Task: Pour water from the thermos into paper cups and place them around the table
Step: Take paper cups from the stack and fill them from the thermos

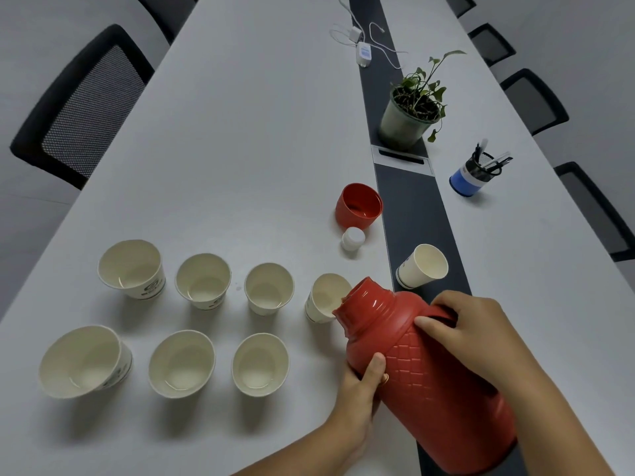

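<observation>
While the red thermos (429, 379) leans over toward the left in the lower right of the frame, its open mouth sits right at the rim of a paper cup (324, 297) near the frame centre, bottom half. Right hand (477, 334) wraps the handle on top, fingers curled round it, grip closed on the thermos. Left hand (360, 389) supports the body from underneath, thumb pressed on the quilted side, fingers curled under, also holding the thermos. Can't tell whether water is flowing; the spout edge hides it.

Seven more cups: three in the same row to the left (269, 288), (203, 280), (132, 267), three in a nearer row lower left (260, 364), (182, 363), (84, 360), all upright and apart from each other. One more cup (424, 266) stands on the dark strip (409, 187) just above the right hand. Liquid level in the cups unclear.

Red thermos cap (359, 206) stands mouth up, centre right, with the white stopper (353, 238) just below it. Potted plant (412, 111) sits on the strip, upper right; pen holder (476, 173) to its lower right. White charger and cables (362, 46) at top centre. White worktop (240, 132) runs up the frame, black mesh chairs (86, 104) along both sides.
</observation>
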Action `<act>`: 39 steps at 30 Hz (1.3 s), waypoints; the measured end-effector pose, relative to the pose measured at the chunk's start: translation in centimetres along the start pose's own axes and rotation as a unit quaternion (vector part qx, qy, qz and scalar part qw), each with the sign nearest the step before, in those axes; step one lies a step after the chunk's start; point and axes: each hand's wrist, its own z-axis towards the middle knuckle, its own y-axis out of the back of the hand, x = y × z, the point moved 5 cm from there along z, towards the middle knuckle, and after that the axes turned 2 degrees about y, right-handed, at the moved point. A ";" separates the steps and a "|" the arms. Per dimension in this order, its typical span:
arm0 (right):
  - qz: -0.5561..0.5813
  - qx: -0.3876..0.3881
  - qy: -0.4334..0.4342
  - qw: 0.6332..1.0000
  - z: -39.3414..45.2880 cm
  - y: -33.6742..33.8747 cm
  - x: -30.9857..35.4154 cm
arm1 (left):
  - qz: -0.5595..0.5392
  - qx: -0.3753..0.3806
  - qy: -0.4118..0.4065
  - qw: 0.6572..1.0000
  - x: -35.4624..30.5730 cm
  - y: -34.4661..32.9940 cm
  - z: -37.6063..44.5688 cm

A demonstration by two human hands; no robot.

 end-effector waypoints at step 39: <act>-0.013 0.015 0.021 1.000 0.2 0.4 1.0 | 0.021 -0.003 0.003 1.000 0.3 0.3 0.2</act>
